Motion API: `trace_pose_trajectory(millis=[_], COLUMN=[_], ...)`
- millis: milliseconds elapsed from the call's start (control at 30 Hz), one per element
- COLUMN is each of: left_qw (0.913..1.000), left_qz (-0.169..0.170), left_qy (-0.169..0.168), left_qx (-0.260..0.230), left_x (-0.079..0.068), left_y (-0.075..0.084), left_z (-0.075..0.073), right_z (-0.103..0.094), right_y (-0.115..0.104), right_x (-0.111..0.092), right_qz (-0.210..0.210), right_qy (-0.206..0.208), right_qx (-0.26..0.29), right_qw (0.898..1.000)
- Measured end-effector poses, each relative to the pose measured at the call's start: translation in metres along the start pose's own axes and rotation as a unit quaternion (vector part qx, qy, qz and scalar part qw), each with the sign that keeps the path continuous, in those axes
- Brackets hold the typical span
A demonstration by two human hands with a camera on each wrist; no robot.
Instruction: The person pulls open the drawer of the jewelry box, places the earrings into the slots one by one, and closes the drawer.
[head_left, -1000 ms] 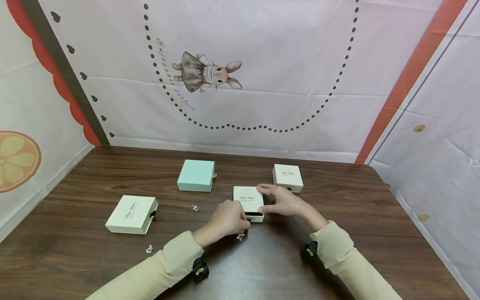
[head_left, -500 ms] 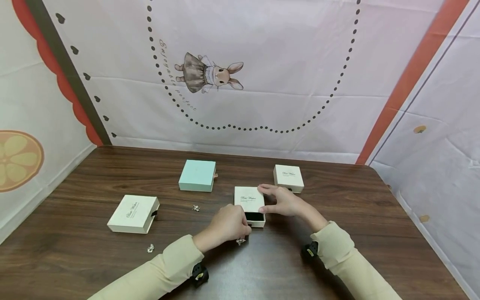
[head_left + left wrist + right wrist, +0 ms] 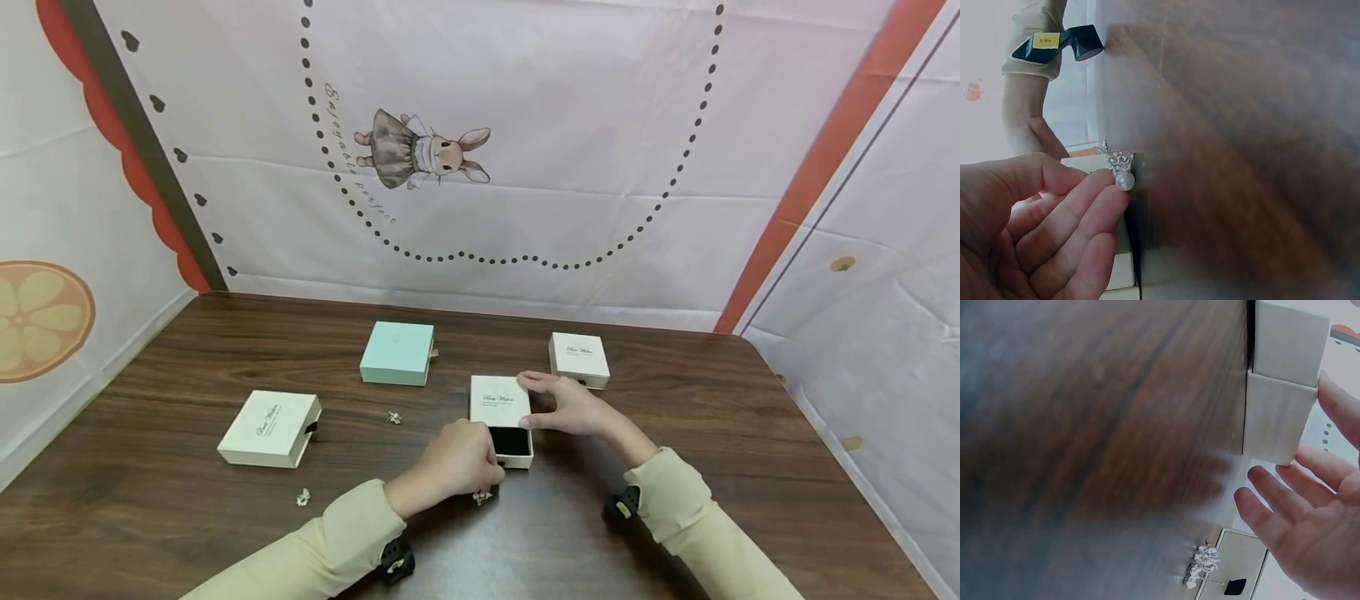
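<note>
A small cream drawer-style jewelry box stands mid-table, its black-lined drawer pulled partly out toward me. My left hand pinches the front of that drawer, with the pull tab hidden by the fingers. Thumb and fingers of my right hand hold the box's sleeve from the right side. Just below my left hand lies a silvery earring; the left wrist view shows its pearl and sparkling stones. Two more silvery earrings lie to the left, one farther back and one nearer.
A pale blue box stands at the back left, and a larger cream box with a black tab sits at the left. Another small cream box is behind my right hand. A printed cloth hangs behind the table.
The drawer has slid farther out toward me with my left hand, exposing more black lining. The nearby earring has shifted slightly toward me too. My right hand stays on the sleeve.
</note>
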State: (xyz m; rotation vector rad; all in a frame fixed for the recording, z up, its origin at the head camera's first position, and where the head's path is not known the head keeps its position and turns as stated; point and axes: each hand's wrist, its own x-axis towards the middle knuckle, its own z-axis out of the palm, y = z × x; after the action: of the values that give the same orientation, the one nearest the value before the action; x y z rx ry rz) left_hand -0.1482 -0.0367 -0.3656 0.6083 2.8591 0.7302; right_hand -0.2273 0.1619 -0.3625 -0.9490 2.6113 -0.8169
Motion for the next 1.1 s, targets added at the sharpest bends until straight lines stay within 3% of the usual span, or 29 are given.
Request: trace_pose_trajectory(millis=[600,833,1100], left_qw=[0.9995,0.9974,0.993], left_qz=[0.025,0.062,0.066], left_qy=[0.001,-0.034,-0.056], left_qx=[0.018,0.017,0.081], left_x=[-0.006,-0.014,-0.022], left_y=[0.003,-0.002,-0.003], left_z=[0.002,-0.004,-0.007], right_z=[0.0,0.001,0.001], right_y=[0.002,0.003,0.0], right_x=[0.001,0.001,-0.001], right_qz=[0.004,-0.006,-0.011], right_qy=[0.005,0.002,0.0], right_qx=[0.012,0.017,0.015], right_qw=[1.0,1.0,1.0])
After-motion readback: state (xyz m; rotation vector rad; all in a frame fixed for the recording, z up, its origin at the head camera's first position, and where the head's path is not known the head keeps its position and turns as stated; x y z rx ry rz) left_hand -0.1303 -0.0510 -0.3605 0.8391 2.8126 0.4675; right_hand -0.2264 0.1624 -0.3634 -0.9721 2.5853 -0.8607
